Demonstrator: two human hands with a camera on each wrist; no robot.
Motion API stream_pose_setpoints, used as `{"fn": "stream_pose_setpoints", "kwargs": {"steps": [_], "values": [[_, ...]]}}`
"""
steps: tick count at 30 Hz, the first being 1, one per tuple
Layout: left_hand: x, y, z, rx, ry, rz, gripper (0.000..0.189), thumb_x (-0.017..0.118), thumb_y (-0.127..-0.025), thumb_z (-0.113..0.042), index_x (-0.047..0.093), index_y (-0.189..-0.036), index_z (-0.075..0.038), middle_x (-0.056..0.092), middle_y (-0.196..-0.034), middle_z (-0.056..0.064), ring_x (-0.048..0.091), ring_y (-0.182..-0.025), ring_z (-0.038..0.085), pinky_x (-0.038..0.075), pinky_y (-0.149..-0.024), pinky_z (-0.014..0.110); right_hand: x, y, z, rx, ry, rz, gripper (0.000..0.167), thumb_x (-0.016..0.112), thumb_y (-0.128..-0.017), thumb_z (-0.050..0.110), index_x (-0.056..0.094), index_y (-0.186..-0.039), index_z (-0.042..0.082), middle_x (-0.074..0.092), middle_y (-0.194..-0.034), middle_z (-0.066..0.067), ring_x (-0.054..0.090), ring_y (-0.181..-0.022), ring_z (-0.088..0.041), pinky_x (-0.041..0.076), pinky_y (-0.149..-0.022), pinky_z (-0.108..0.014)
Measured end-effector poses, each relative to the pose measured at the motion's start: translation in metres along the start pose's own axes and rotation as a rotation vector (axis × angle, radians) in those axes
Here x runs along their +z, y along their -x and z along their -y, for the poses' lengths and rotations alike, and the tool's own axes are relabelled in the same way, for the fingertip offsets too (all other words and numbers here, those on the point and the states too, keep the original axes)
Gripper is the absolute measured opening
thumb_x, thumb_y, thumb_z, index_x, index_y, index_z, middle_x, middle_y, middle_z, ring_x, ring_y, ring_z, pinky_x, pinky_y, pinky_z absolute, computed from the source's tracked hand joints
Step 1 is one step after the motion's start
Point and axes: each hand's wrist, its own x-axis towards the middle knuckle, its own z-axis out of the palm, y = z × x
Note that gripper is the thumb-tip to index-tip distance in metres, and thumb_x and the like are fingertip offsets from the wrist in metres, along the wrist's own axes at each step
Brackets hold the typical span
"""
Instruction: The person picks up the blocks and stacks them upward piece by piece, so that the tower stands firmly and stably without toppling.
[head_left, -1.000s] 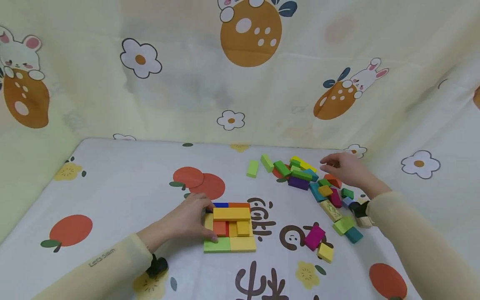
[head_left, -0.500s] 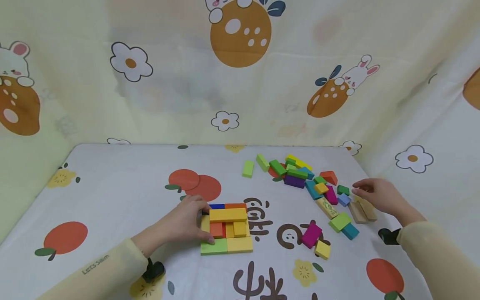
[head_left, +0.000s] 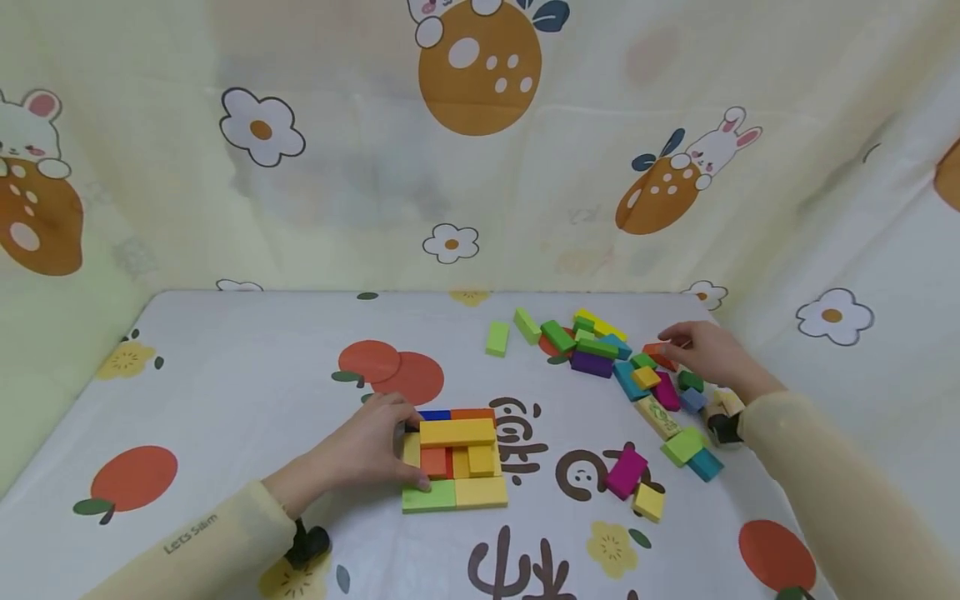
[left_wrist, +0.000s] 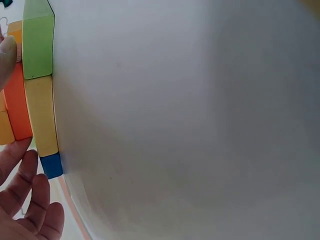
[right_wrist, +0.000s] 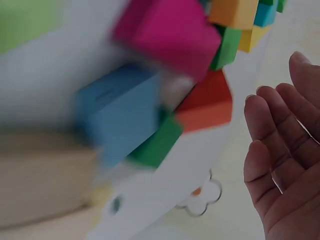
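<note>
A low structure of coloured building blocks (head_left: 480,492) lies near the table's middle, with a long yellow block (head_left: 457,432) across its top. My left hand (head_left: 375,446) holds its left side, thumb toward the front and fingers toward the back. In the left wrist view, thumb and index finger lie at either end of a red block (left_wrist: 18,102) in the structure. Above the loose pile at right is my right hand (head_left: 708,354), fingers loosely bent and holding nothing. Closest to it is an orange-red triangular block (head_left: 660,356), apart from the fingers in the right wrist view.
Loose blocks spread at right: a purple block (head_left: 592,364), a printed wooden block (head_left: 658,416), a light green block (head_left: 682,447) and others. A magenta block (head_left: 627,472) and a yellow block (head_left: 648,502) lie nearer the structure. A patterned cloth wall (head_left: 337,225) rises behind.
My right hand has drawn back rightward over the wooden blocks, then moved left and away again to the orange-red block. My left hand stays on the structure. The head view has shifted slightly.
</note>
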Motion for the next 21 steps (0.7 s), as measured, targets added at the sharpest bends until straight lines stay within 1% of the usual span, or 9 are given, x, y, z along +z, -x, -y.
{"fn": "stream_pose_setpoints", "kwargs": {"steps": [1,3,5,9,12,15,21], "values": [[0.001,0.000,0.000,0.000,0.003,0.002,0.066,0.097,-0.063,-0.043,0.072,-0.113,-0.008,0.063,-0.110,0.001,0.053,-0.115,0.023,0.053,-0.102,0.046,0.000,-0.008,0.004,0.007,0.002,0.015,0.045,0.062,-0.102,0.025,0.058,-0.134,-0.007,0.067,-0.116,-0.025,0.062,-0.100,-0.032,0.058,-0.083,-0.040],[0.001,0.000,-0.001,0.004,0.005,0.008,0.067,0.097,-0.063,-0.043,0.072,-0.113,-0.007,0.063,-0.112,0.002,0.053,-0.116,0.023,0.053,-0.102,0.046,0.002,-0.023,0.009,0.038,0.013,0.047,0.046,0.062,-0.102,0.024,0.057,-0.136,-0.006,0.065,-0.118,-0.025,0.060,-0.102,-0.034,0.058,-0.089,-0.044],[0.002,0.000,-0.001,0.015,0.003,0.011,0.067,0.097,-0.063,-0.044,0.072,-0.113,-0.007,0.064,-0.112,0.002,0.053,-0.115,0.023,0.053,-0.102,0.046,0.004,-0.035,0.010,0.051,0.036,0.081,0.045,0.062,-0.102,0.024,0.057,-0.136,-0.005,0.065,-0.119,-0.026,0.059,-0.103,-0.034,0.056,-0.093,-0.046],[0.002,-0.001,-0.002,0.053,-0.008,0.009,0.066,0.097,-0.063,-0.044,0.072,-0.111,-0.006,0.064,-0.110,0.003,0.053,-0.113,0.023,0.053,-0.100,0.046,0.007,-0.051,0.011,0.057,0.099,0.130,0.045,0.061,-0.102,0.023,0.057,-0.134,-0.008,0.064,-0.119,-0.028,0.060,-0.100,-0.035,0.055,-0.097,-0.051],[0.001,-0.001,-0.003,0.076,-0.010,0.007,0.066,0.097,-0.063,-0.043,0.072,-0.111,-0.006,0.064,-0.110,0.003,0.053,-0.113,0.023,0.053,-0.100,0.046,0.008,-0.057,0.013,0.063,0.142,0.149,0.048,0.062,-0.101,0.025,0.059,-0.131,-0.011,0.064,-0.122,-0.030,0.061,-0.100,-0.036,0.053,-0.098,-0.054],[0.001,0.000,-0.004,0.081,-0.009,0.010,0.066,0.097,-0.064,-0.044,0.072,-0.111,-0.005,0.064,-0.110,0.003,0.053,-0.113,0.023,0.053,-0.100,0.046,0.009,-0.061,0.016,0.081,0.158,0.175,0.051,0.066,-0.098,0.027,0.059,-0.130,-0.012,0.064,-0.123,-0.030,0.061,-0.100,-0.036,0.053,-0.099,-0.055],[0.000,0.000,-0.005,0.067,-0.008,0.004,0.066,0.097,-0.064,-0.044,0.072,-0.112,-0.005,0.064,-0.111,0.003,0.052,-0.114,0.024,0.054,-0.100,0.046,0.004,-0.059,0.020,0.152,0.133,0.197,0.058,0.071,-0.094,0.031,0.058,-0.129,-0.013,0.065,-0.120,-0.028,0.060,-0.097,-0.034,0.054,-0.095,-0.052]]}}
